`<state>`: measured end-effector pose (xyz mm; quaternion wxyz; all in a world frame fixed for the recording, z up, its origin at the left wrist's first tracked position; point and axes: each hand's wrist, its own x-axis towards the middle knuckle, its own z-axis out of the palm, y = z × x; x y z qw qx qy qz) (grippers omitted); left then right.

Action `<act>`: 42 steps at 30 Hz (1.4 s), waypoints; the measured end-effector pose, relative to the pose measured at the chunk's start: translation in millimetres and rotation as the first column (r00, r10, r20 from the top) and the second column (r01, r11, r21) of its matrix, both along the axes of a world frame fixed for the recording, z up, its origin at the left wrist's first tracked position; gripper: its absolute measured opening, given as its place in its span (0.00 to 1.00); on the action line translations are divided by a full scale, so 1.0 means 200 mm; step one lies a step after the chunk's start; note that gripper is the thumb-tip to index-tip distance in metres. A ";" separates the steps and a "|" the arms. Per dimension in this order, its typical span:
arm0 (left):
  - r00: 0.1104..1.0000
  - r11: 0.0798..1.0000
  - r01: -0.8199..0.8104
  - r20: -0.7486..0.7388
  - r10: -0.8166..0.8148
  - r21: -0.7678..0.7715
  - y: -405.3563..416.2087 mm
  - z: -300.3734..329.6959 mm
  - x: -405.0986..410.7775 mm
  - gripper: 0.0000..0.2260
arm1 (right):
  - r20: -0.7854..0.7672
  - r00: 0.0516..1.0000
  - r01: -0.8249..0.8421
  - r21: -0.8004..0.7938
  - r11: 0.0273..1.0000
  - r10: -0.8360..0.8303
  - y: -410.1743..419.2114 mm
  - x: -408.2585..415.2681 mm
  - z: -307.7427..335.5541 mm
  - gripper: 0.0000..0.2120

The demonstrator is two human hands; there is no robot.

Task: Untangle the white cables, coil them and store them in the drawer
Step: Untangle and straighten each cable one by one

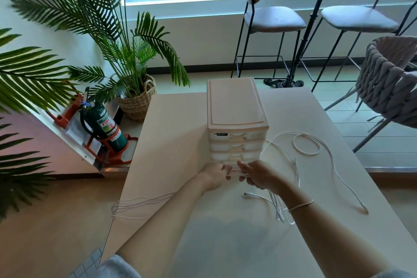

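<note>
Both forearms reach forward from the bottom edge over the pale bench (176, 133), a grey sleeve cuff showing at each lower corner and a thin white string bracelet (301, 205) round the right wrist. At the foot of the drawer unit (237, 108) the 2 hands meet. Left hand (215, 175) has its fingers curled in, pinching white cable strands stretched across to the right hand (259, 175), whose fingers and thumb close on the same strands. They sit right in front of the lowest drawer (235, 166); whether that drawer is pulled out cannot be told behind the fingers.

White cables (316, 142) spread over the right half of the bench: 1 small round loop lies beside the unit, a long strand curves toward the near right edge and ends in a plug, and a bundle runs under the right forearm with a connector (247, 195) lying just beside it. More strands trail from under the left forearm and hang off the left edge of the bench.

Beyond the bench stand a potted palm in a wicker basket (137, 101), a green fire extinguisher (105, 126) in an orange stand, 2 bar stools (274, 18) by the window and a woven chair (388, 79) at right.
</note>
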<state>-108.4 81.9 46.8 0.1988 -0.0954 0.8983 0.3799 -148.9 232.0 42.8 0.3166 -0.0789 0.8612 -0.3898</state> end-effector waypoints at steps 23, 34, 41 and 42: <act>0.990 0.996 0.089 -0.107 -0.092 -0.025 -0.02 0.00 0.08 0.16 | -0.101 0.994 -0.046 -0.060 0.997 0.039 0.01 0.03 -0.02 0.14; 0.999 1.000 0.012 -0.049 -0.013 -0.019 -0.06 -0.02 0.03 0.12 | -0.039 0.996 -0.090 -0.102 0.991 0.086 -0.03 0.05 0.05 0.14; 0.975 0.976 0.216 -0.064 -0.214 0.020 0.00 0.01 0.07 0.12 | -0.159 0.982 0.092 -0.061 0.994 -0.101 -0.04 0.03 0.00 0.13; 0.978 0.980 0.198 -0.069 -0.196 0.012 -0.02 0.00 0.07 0.11 | -0.154 0.986 0.064 -0.048 0.997 -0.070 -0.04 0.04 0.00 0.12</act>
